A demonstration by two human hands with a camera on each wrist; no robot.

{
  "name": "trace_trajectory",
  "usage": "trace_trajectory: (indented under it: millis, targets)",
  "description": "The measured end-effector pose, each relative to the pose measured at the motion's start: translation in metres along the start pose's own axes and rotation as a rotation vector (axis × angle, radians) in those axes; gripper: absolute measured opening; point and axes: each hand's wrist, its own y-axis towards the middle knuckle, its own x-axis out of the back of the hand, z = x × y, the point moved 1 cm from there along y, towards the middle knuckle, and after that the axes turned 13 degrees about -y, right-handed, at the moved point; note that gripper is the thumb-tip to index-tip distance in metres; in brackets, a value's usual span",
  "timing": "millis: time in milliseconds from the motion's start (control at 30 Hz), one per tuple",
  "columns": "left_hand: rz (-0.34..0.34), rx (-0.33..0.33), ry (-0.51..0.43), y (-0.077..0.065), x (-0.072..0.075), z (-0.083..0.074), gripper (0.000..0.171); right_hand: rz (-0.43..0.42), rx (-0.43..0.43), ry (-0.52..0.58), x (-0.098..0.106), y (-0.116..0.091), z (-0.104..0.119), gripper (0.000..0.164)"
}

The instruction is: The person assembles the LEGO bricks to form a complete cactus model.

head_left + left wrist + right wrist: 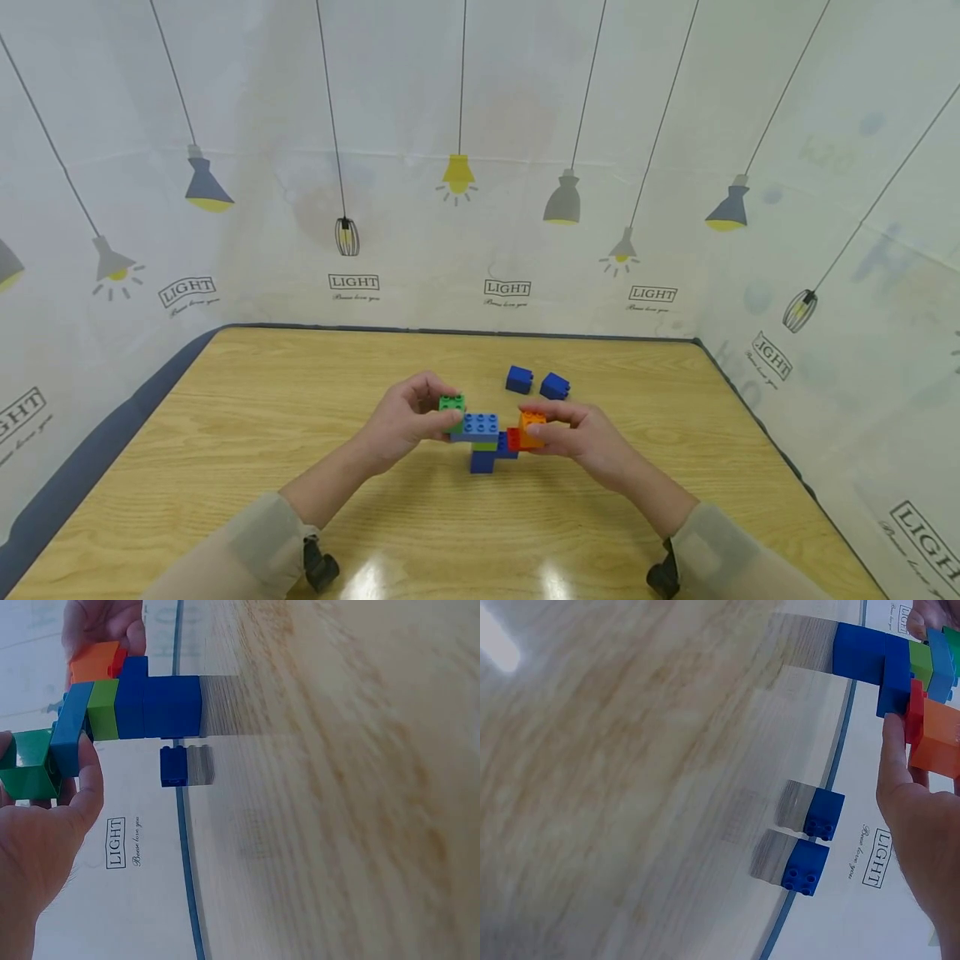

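Observation:
A built stack of toy bricks stands on the table between both hands. Dark blue bricks (482,462) form its base, with a lime green brick (103,709) above them and a light blue brick (481,427) on top. My left hand (401,421) pinches the green brick (452,404) at the upper left end, thumb on its near side. On the right, my right hand (581,437) grips the orange brick (532,423), which sits on a red brick (915,712). That red brick rests on a dark blue one jutting out from the stack.
Two loose blue bricks, one on the left (519,379) and one on the right (555,386), lie on the wooden table (247,433) behind the stack. A pale curtain (405,100) printed with lamps encloses the table's back and sides.

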Motion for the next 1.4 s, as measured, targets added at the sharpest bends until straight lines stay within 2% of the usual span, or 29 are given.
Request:
trace_trajectory:
  millis: [733,1400]
  targets:
    - [0.014,0.004,-0.015,0.0024,0.0016,0.0014,0.029,0.060,0.061,0.016,0.0028,-0.0023,0.0001,0.049]
    - [0.001,0.012,0.012,0.0019,0.0023,0.0006,0.026,0.056,0.046,-0.019,0.0022,-0.0032,0.0010,0.055]
